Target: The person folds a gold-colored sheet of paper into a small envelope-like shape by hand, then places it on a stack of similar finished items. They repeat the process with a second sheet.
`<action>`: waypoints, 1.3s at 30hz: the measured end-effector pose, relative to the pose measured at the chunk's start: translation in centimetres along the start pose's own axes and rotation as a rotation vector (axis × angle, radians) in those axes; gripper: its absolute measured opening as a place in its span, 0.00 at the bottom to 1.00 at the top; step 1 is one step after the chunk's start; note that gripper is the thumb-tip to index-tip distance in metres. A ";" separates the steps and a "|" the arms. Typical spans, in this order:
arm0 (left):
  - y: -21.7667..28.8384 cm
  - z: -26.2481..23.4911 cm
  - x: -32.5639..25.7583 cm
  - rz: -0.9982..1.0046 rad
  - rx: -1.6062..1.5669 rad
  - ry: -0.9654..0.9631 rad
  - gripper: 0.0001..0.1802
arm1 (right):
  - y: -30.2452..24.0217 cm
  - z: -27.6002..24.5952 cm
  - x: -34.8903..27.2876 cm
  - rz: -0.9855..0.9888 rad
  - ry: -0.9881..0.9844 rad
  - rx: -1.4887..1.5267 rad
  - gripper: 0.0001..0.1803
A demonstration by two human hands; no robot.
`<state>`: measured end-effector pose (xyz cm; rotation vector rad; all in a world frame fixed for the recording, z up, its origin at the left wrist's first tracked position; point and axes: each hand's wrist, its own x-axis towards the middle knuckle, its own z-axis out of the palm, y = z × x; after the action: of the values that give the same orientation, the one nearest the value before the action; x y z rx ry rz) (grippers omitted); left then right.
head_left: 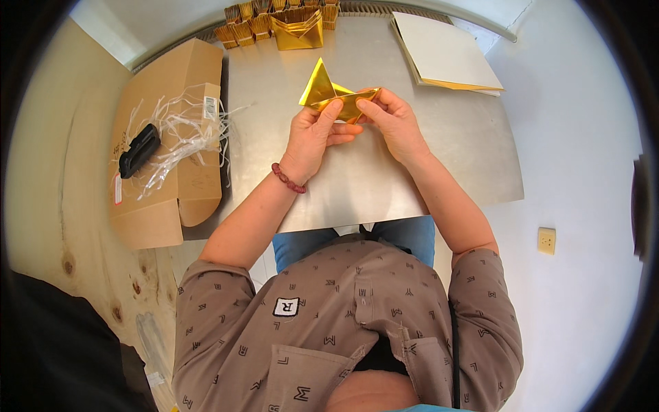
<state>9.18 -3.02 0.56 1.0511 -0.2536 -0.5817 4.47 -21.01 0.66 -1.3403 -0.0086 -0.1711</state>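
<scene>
A sheet of shiny gold foil paper [318, 84], partly folded, is held up over the metal table between my two hands. My left hand [317, 130] pinches its lower left part, thumb on top; a dark red bead bracelet circles that wrist. Opposite it, my right hand [392, 122] grips the folded right corner between thumb and fingers. One pointed flap stands up at the paper's far left, and the folds under my thumbs are partly hidden.
Folded gold paper pieces [299, 33] stand at the table's [274, 137] far edge beside several bundled stacks [247, 26]. A pile of white-backed sheets [446, 51] lies far right. To the left, a cardboard box [192, 165] carries white plastic strips [182, 137] and a black stapler-like object [139, 151].
</scene>
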 end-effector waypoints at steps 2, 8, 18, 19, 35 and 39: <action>-0.1 0.0 0.1 0.015 0.025 0.000 0.18 | 0.1 -0.1 0.0 0.002 -0.002 0.006 0.12; -0.3 -0.1 0.2 0.031 0.049 0.011 0.16 | 0.2 -0.3 0.1 0.032 0.002 0.036 0.12; -0.2 0.0 0.1 0.029 0.005 0.007 0.16 | 0.8 -0.7 0.3 0.070 0.006 0.060 0.12; -0.2 0.0 0.1 0.018 0.020 0.016 0.16 | 0.8 -0.7 0.3 0.078 0.011 0.054 0.12; -0.3 0.1 0.3 0.018 0.043 0.031 0.16 | 1.1 -1.0 0.4 0.103 0.001 0.089 0.11; -0.3 0.1 0.3 0.017 0.061 0.037 0.16 | 0.9 -1.0 0.5 0.124 0.003 0.102 0.11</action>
<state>9.29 -3.36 0.26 1.1165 -0.2491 -0.5413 5.00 -21.84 -0.41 -1.2349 0.0675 -0.0665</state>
